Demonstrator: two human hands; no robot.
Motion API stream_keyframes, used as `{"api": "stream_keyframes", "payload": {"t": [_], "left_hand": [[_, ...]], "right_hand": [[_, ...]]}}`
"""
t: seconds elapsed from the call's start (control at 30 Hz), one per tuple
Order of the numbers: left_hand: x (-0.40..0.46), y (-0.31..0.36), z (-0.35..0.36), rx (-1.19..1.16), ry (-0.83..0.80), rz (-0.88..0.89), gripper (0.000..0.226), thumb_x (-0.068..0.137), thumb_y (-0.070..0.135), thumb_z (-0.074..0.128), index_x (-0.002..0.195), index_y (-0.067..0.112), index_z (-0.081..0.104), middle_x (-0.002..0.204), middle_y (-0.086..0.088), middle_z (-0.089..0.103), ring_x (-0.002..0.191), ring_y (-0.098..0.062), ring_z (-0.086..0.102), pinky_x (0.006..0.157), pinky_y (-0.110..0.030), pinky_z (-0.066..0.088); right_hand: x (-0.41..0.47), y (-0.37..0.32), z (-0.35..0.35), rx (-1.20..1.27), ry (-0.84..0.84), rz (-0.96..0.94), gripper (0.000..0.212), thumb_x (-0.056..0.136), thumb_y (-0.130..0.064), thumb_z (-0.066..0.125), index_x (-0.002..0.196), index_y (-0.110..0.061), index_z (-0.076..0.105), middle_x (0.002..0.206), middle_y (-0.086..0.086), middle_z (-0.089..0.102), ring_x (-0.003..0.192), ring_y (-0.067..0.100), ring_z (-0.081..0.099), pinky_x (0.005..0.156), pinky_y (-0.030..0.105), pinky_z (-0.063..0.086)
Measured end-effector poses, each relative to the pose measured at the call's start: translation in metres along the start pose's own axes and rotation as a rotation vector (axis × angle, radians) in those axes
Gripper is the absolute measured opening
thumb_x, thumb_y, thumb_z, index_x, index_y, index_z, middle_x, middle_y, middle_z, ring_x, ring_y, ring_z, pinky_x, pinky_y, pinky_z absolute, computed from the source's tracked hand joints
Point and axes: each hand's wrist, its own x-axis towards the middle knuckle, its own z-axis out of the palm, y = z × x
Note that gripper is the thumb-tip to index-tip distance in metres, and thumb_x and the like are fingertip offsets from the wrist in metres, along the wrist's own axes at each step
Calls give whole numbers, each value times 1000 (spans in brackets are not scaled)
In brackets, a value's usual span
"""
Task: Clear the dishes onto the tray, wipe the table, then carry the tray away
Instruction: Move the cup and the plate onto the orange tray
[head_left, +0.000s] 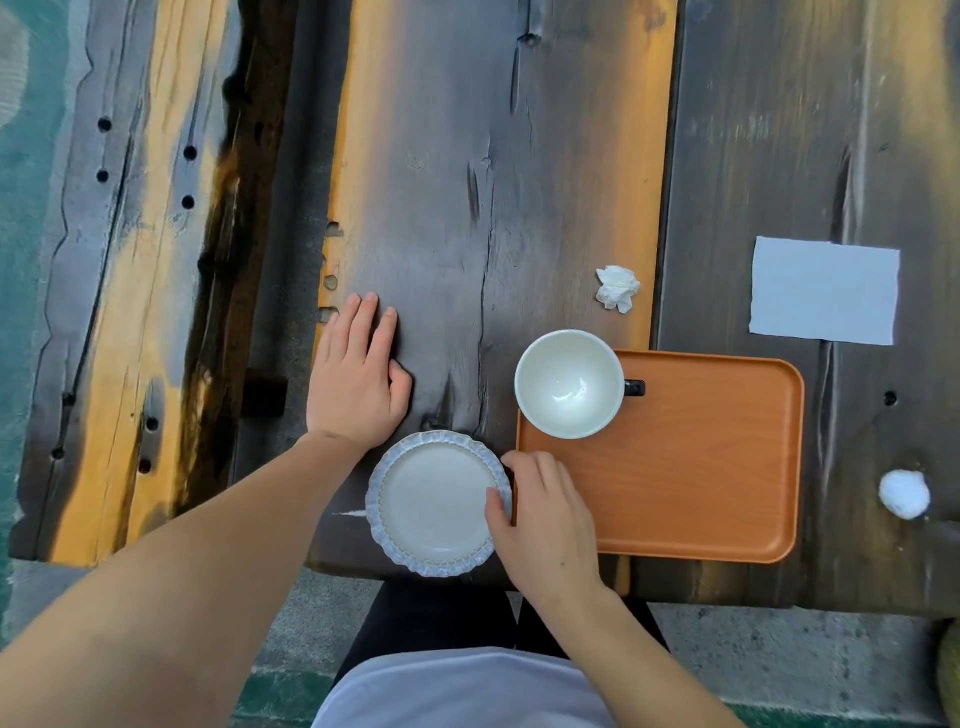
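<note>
Right grip (545, 512) pinches the scalloped plate (434, 504) at the table's near edge; left grip (356, 382) lies flat, open, on the table (519, 156)

On the bench (519, 156) I count one orange tray (701, 467), one white cup (569, 384) standing on its corner, and one scalloped plate (431, 504). There are two crumpled tissues, one (617, 288) beyond the cup and one (904, 493) right of the tray, plus one flat paper napkin (825, 291). Two hands show: left hand (356, 379), right hand (545, 514).
</note>
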Motion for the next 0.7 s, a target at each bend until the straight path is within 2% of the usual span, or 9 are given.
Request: {"api": "stream_keyframes", "payload": {"t": [0.2,0.37,0.47,0.7], "left_hand": [[0,0,-2,1,-8,-3,58,95,29,36,147,4,46,157,-20,39,149,-36,30,123,-51,24],[0,-1,-3,5,-23,-7,58,96,30,37,148,5,45,158,-18,38,150,-35,29,124,-49,21],[0,-1,-2,3,-28,-8,59,95,30,37,148,5,45,158,-18,37,150,-35,28,124,-49,21],[0,0,-3,1,-26,-5,58,95,30,38,147,5,46,158,-19,37,150,-35,28,125,-49,20]], "right_hand": [[12,-12,12,8,-13,100,30,91,-30,61,120,-21,58,106,-3,57,97,18,54,78,34,54],[15,-17,12,36,-12,113,13,93,-27,59,105,-22,60,99,-4,56,92,17,53,77,35,52],[13,-18,9,79,-24,124,12,94,-26,58,105,-23,61,98,-6,58,90,14,55,79,34,52],[2,-17,9,351,-51,248,8,89,-18,61,95,-24,63,87,-12,62,79,11,59,71,37,54]]}}
